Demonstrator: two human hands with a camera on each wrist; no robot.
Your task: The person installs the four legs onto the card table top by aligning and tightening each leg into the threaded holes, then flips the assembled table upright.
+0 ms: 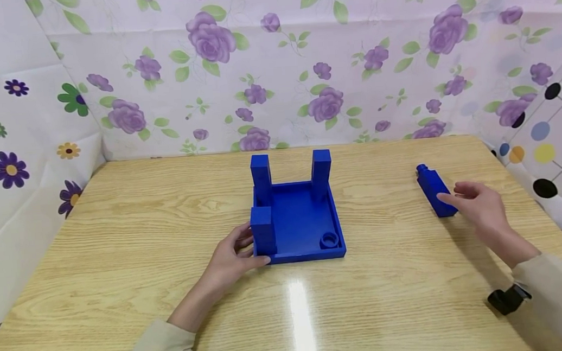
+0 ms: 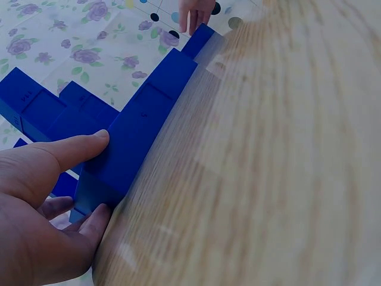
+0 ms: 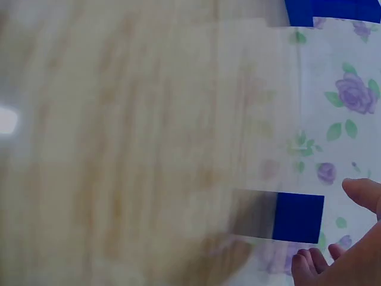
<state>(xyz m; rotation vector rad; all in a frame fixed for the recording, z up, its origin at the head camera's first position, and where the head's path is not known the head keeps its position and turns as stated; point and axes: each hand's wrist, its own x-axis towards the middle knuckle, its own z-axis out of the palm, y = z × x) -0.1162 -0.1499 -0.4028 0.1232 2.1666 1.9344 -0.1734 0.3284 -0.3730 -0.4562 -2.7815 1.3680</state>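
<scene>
One blue post (image 1: 432,189), seemingly stiff and light, best pinched mid-length, lay just left of the empty, parted right hand (image 1: 483,207); the left hand (image 1: 227,261) gripped the blue tray (image 1: 300,217) by its corner.

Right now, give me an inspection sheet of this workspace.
Surface: wood-grain table, bright glare streak near the front.
Job's things: blue tray with three upright posts and a ring at its fourth corner; loose blue post lying to the right.
Clutter: nothing seen.
Hands: left hand grips the tray's near left corner; right hand is at the loose post, contact unclear.
Cables: nothing seen.
Surroundings: printed cloths behind and at both sides.
</scene>
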